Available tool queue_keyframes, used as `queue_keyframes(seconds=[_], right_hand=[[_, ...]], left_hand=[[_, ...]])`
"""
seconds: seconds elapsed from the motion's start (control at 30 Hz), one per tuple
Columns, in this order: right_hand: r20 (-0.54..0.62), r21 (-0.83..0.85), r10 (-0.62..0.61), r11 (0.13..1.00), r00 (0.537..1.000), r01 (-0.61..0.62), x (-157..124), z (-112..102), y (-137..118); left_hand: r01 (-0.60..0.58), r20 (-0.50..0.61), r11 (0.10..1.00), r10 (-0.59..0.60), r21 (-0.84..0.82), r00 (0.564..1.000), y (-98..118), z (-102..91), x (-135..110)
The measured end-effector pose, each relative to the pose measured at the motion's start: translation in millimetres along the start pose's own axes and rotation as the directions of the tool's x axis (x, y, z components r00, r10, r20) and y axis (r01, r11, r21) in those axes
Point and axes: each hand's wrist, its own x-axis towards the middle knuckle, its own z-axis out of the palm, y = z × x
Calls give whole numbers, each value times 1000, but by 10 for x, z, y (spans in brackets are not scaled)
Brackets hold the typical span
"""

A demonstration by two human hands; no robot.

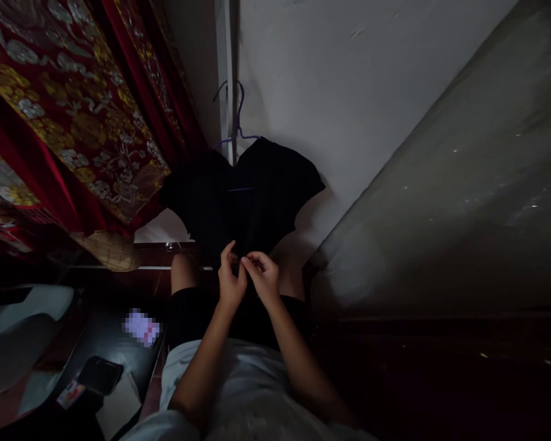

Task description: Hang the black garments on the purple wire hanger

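Observation:
A black shirt (275, 184) hangs open at the neck on a thin purple hanger (241, 116), whose hook goes over a pale upright post. At the lower front of the shirt, my left hand (232, 278) pinches the dark cloth with thumb and fingers, one finger raised. Close beside it, my right hand (265, 277) has thumb and fingertips pressed together on the same cloth. The fingertips of both hands nearly meet. Any small part between them is too dark to make out.
Red curtains (105, 122) with gold and silver patterns hang at left. A dark bench top (105, 334) bears a lit, blurred-out phone screen (141, 327), a black phone-like object (100, 375) and a white box (119, 407). A large plastic-covered slab (441, 202) leans at right.

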Motion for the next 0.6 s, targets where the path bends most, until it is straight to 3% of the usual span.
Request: queue_keyframes(seconds=[0.07, 0.27, 0.43, 0.6], right_hand=[[5, -31, -14, 999, 1000, 14, -14, 8, 1], [39, -109, -26, 994, 999, 30, 36, -26, 22], [50, -110, -39, 993, 998, 44, 38, -45, 87], [68, -153, 55, 987, 996, -44, 47, -42, 72]], left_hand=[[-30, -31, 999, 29, -39, 999, -2, 5, -33], [-131, -266, 981, 88, -147, 960, -59, 73, -78], [-199, -181, 978, 186, -59, 966, -134, 3, -31], [-256, -97, 964, 249, -66, 964, -136, -87, 51]])
